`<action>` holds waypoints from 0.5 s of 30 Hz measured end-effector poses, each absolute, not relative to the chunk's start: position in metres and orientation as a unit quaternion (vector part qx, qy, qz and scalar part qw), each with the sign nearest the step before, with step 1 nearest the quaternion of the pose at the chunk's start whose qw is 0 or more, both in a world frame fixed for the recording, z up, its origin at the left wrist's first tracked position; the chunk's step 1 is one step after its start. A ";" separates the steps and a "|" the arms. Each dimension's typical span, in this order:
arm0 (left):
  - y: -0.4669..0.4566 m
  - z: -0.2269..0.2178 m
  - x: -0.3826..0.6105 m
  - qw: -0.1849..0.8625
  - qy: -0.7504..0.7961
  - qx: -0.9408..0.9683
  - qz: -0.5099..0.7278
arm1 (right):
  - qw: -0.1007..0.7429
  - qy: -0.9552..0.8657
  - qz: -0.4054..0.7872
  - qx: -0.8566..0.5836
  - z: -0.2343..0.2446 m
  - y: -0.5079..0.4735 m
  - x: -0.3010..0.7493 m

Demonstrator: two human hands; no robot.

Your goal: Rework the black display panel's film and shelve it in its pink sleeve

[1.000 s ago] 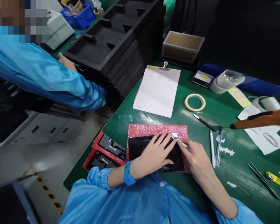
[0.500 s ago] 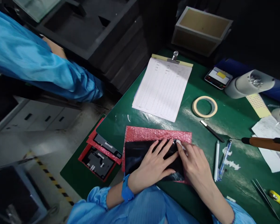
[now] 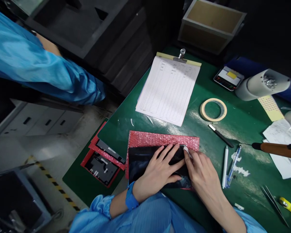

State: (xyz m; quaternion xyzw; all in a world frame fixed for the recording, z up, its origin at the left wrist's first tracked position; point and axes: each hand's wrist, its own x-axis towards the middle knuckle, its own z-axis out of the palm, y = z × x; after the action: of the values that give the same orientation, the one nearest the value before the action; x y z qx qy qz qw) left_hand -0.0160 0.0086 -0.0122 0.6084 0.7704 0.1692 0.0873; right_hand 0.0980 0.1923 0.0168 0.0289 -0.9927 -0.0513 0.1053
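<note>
A black glossy panel [image 3: 140, 161] lies on a red bubble-wrap sheet [image 3: 160, 139] at the near edge of the green table [image 3: 208, 136]. My left hand [image 3: 160, 170] lies flat on the panel with its fingers spread. My right hand [image 3: 202, 174] rests beside it at the panel's right end, with finger and thumb pinched on a small white strip [image 3: 186, 150] at the panel's top right corner.
A clipboard with a paper form [image 3: 168, 89] lies behind, a tape roll [image 3: 213, 110] to its right. Pens [image 3: 229, 165], tweezers [image 3: 275, 202], an orange-handled tool [image 3: 276, 149] and a yellow cutter [image 3: 289, 206] lie at right. Red trays with dark parts [image 3: 103, 160] sit left. Another person's blue sleeve [image 3: 38, 71] reaches toward black foam trays [image 3: 94, 29].
The view has tilted downward, so the table sits higher in frame. My right hand's fingers have slid slightly along the panel's top right corner; my left hand stays flat on the panel.
</note>
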 end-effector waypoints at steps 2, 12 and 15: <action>0.009 -0.012 -0.016 0.096 0.769 0.610 0.168 | 0.101 -0.993 -0.044 0.032 0.017 0.193 0.099; 0.009 -0.011 -0.016 0.086 0.772 0.607 0.168 | 0.110 -0.992 -0.044 0.035 0.016 0.191 0.099; 0.009 -0.011 -0.017 0.092 0.773 0.605 0.168 | 0.111 -0.992 -0.047 0.023 0.013 0.191 0.097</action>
State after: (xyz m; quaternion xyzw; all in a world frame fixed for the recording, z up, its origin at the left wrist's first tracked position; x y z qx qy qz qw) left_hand -0.0166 0.0091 -0.0114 0.6051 0.7728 0.1683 0.0915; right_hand 0.0968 0.1914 0.0135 0.0235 -0.9924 -0.0474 0.1110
